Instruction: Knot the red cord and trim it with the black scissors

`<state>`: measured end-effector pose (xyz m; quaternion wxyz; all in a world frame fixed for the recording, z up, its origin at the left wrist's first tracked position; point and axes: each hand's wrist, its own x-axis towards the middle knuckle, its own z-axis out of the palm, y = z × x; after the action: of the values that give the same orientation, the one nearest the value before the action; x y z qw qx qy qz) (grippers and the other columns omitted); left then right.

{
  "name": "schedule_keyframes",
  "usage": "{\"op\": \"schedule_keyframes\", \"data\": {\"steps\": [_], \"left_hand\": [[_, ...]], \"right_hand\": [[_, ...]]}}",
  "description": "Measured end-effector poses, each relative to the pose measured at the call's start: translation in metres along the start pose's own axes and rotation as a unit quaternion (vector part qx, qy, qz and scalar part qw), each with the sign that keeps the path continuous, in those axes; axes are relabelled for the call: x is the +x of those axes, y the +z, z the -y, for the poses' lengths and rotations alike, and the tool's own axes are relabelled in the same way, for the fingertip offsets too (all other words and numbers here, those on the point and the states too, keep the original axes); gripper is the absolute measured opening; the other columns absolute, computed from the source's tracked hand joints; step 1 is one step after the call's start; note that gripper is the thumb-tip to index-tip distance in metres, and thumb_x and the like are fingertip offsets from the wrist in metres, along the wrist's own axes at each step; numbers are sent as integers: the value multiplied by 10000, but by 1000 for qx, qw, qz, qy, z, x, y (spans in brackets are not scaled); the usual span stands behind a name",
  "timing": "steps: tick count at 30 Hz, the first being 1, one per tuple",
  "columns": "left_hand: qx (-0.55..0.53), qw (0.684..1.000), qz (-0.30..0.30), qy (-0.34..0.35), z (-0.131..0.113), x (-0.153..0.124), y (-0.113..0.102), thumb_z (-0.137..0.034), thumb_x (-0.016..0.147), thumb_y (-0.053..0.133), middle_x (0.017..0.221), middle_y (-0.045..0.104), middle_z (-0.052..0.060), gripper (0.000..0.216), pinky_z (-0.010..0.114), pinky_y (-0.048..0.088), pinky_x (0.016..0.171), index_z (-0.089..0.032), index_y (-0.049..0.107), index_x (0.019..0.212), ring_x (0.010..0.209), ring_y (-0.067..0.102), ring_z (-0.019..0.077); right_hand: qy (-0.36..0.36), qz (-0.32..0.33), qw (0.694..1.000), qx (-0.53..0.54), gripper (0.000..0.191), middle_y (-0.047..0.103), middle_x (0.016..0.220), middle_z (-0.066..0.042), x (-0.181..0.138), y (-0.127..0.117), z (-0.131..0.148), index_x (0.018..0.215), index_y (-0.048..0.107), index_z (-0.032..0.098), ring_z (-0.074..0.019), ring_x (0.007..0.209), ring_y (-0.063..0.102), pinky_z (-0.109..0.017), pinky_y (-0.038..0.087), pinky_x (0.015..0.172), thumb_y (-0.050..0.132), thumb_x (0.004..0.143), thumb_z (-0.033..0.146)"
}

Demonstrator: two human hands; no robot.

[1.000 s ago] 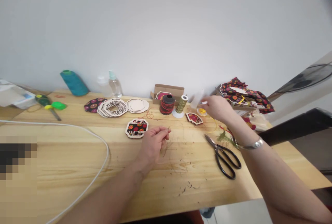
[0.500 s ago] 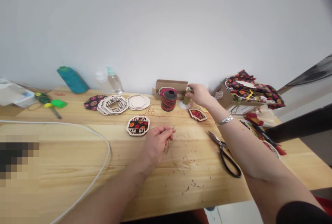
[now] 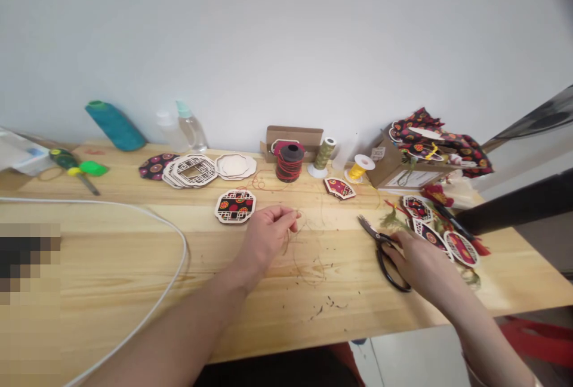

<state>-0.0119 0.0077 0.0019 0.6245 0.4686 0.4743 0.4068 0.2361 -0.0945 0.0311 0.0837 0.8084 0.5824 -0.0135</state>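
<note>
Fingers pinched together, my left hand (image 3: 266,235) holds a thin olive-brown cord (image 3: 308,283), whose loose loops trail over the wooden table. Just beyond this hand lies a notched wooden ornament (image 3: 236,206) with dark flowered fabric in its middle. To the right, my right hand (image 3: 423,264) closes on a handle of black-handled scissors (image 3: 381,239). The blades rest on the table, pointing away and to the left; some fingertips are hidden. Several fabric-filled ornaments (image 3: 462,248) with tassels lie beyond and right of that hand.
Along the wall stand a red cord spool (image 3: 289,164), an olive cord spool (image 3: 325,153), a yellow spool (image 3: 358,169) and a cardboard box (image 3: 382,160) of fabric. Wooden frames (image 3: 193,171) are stacked left. A white cable (image 3: 179,232) curves across the left side; a black post (image 3: 519,211) stands right.
My right hand has left the olive spool by the wall and come back toward me onto the scissors. My left hand still pinches the cord in nearly the same spot.
</note>
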Motion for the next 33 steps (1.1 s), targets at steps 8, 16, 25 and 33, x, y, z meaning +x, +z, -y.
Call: {"op": "schedule_keyframes", "data": {"steps": [8,16,25,33], "left_hand": [[32,999,5,12,-7,-6,4,-293,672,668,517,557,1,187,204,217,415,-125,655,590,420,326,49],[24,1000,14,8,-7,-8,4,-313,678,666,525,565,-6,181,215,189,413,-140,675,624,409,309,50],[64,997,13,30,-12,-12,4,-338,705,645,513,544,-18,218,216,212,395,-157,638,583,394,303,59],[98,992,-13,73,-17,-15,4,-326,716,629,497,525,-17,248,221,278,422,-177,575,525,407,351,83]], "right_hand": [[-30,-40,997,54,316,623,925,-161,-15,36,-22,1044,617,80,-280,868,615,-356,463,754,498,786,220],[-92,127,815,558,384,524,712,-29,-35,-2,13,835,537,180,-145,609,472,-256,374,541,575,749,552],[-169,266,709,631,597,438,651,7,-43,15,73,830,519,148,-87,515,422,-229,373,488,307,839,706],[-155,259,724,621,588,435,581,30,-35,7,80,781,522,150,-71,459,422,-204,363,443,359,815,715]]}}
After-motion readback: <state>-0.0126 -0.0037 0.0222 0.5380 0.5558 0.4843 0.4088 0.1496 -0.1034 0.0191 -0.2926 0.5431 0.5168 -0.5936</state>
